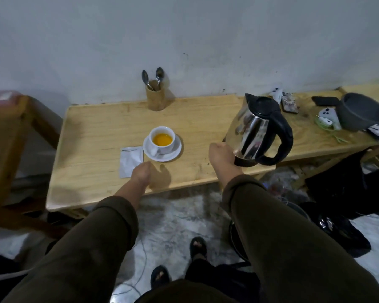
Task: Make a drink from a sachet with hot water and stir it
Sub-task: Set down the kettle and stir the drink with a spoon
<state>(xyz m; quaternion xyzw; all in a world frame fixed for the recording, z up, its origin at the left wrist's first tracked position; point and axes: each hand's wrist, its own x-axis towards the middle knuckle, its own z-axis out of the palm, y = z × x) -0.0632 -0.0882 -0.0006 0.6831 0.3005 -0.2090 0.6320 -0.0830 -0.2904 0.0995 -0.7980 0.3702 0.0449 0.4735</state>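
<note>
A white cup (165,147) holding orange liquid stands on a white saucer (176,153) mid-table. An opened silver sachet (130,161) lies flat just left of the saucer. My left hand (141,173) rests with curled fingers on the table at the sachet's near right corner. A steel kettle (253,127) with a black lid and handle stands to the right. My right hand (221,154) is a closed fist against the kettle's lower left side, away from the handle. Two spoons (145,77) stand in a wooden holder (155,99) by the wall.
The wooden table (96,132) runs along a pale wall. At the right end are a grey bowl (359,112), a black phone (324,100) and chargers. A wooden chair (7,138) stands left; a black bag (337,186) sits below right.
</note>
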